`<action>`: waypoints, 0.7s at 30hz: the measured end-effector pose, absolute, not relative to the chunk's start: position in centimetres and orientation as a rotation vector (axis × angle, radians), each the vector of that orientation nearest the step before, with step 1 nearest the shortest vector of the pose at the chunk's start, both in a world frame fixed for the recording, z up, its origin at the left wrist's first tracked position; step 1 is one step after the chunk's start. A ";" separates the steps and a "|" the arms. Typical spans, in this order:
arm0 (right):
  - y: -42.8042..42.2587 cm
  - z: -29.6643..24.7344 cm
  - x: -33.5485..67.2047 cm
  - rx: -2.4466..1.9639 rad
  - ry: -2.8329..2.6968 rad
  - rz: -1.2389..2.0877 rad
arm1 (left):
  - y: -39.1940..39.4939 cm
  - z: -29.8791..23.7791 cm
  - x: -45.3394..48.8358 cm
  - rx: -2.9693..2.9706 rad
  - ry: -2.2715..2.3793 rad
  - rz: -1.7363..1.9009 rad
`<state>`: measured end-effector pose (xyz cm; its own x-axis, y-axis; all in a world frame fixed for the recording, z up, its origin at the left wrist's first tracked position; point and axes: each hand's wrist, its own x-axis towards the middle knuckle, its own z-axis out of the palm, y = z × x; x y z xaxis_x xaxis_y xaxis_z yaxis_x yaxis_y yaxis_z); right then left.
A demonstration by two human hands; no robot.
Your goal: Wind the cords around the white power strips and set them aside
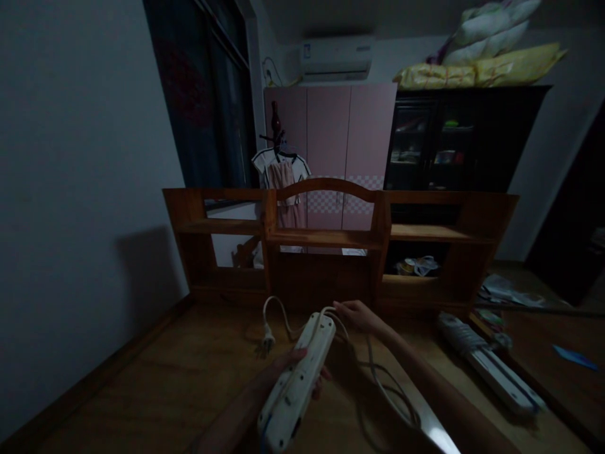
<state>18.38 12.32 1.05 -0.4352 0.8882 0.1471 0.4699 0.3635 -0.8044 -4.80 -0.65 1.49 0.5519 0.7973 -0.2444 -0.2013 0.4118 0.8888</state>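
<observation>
My left hand [286, 360] is wrapped around a white power strip [305, 366], its back with the screw holes facing me. The strip is tilted, far end up and to the right. Just past that far end, my right hand [355, 314] pinches the white power cord [331, 309] between thumb and fingers. One stretch of cord arcs over to the left, where its plug [268, 340] dangles with prongs downward. More cord hangs in loose loops [390, 397] below my right forearm.
A second white power strip [501, 375], its cord wound round one end, lies on the wooden surface [155, 384] at right. Ahead stands a low wooden shelf unit [326, 238]; a plain wall [85, 208] bounds the left. A blue item [574, 357] lies far right.
</observation>
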 end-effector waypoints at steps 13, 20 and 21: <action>11.1 0.6 14.6 -1.353 -2.306 0.520 | 0.4 -0.8 -4.7 0.885 0.724 0.761; 10.9 -1.0 13.8 -1.410 -2.387 0.482 | 1.2 -1.4 -4.9 0.847 0.745 0.712; 10.8 -1.2 13.8 -1.420 -2.389 0.478 | 1.3 -1.6 -4.9 0.840 0.737 0.726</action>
<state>13.75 10.78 -1.18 -0.4547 0.8849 0.1014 0.7779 0.4500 -0.4386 -4.91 1.35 -1.57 0.5391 0.7961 -0.2751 -0.2630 0.4694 0.8429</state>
